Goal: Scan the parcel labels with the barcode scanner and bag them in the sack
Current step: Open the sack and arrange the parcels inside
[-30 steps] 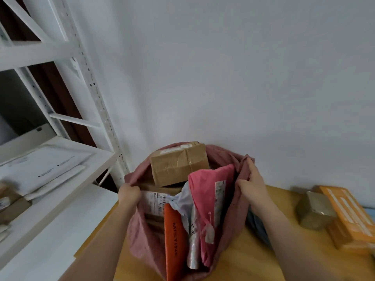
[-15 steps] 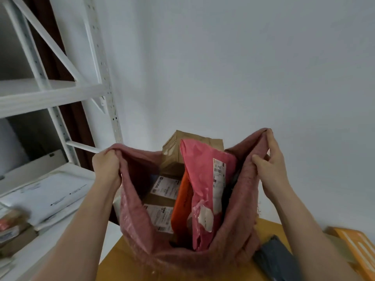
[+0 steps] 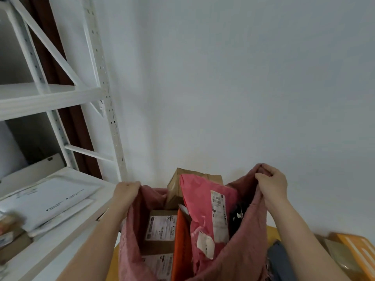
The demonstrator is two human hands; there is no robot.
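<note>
Two hands seen: left hand (image 3: 126, 192) and right hand (image 3: 273, 182) clenched on sack (image 3: 239, 252) rim, at 9 and 3 o'clock. Parcels (image 3: 205, 207) half hidden inside; labels blurred; sack bottom cut off.

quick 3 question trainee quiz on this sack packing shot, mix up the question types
1. True or false: both hands grip the sack's rim.
2. Which parcel stands tallest inside? A) pink mailer B) orange packet C) white envelope
3. Fill in: the white envelopes lie on the ____.

Key
1. True: left hand and right hand each hold the sack rim.
2. A: pink mailer, beside the orange packet.
3. Shelf, under the white envelopes.
</note>
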